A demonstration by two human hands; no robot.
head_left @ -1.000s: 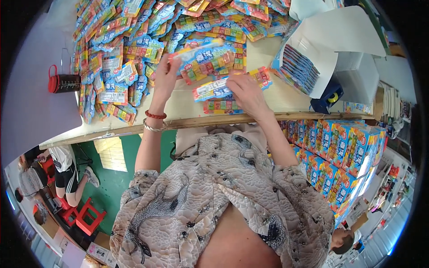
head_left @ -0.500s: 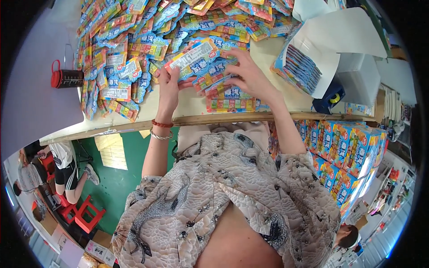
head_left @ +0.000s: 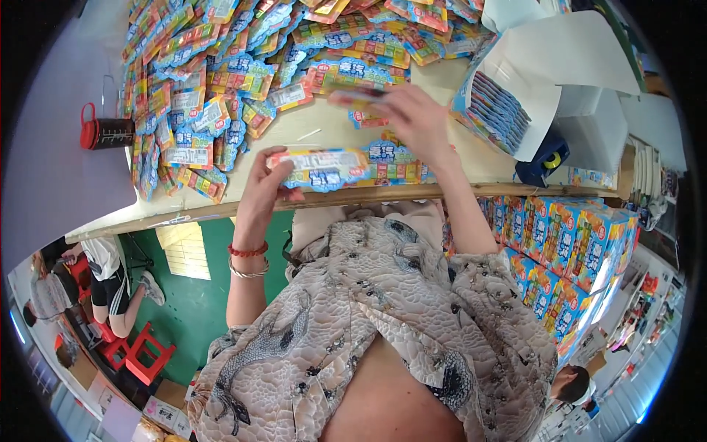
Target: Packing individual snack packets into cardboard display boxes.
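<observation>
Near the table's front edge, my left hand point(head_left: 264, 183) grips a flat, colourful candy packet point(head_left: 328, 168) with a blue wavy edge, its label side up. Farther up and to the right, my right hand point(head_left: 421, 124) holds another packet, seen edge-on and smeared by motion. Beneath and beside my right hand, several similar packets point(head_left: 390, 152) lie on the table, partly hidden by the hand. Behind both hands spreads a big heap of the same packets point(head_left: 243, 74).
An open display box point(head_left: 480, 110) with a row of packets stands at the right, near a blue tape dispenser point(head_left: 541, 163). A dark bottle with a red lid point(head_left: 110, 131) is at the left. Filled boxes point(head_left: 556, 236) are stacked below the table's right side. Red stools point(head_left: 149, 353) stand lower left.
My left hand has come down toward the table edge with one packet. My right hand has moved up and away from it, now with a separate packet. Bare tabletop shows between them.
</observation>
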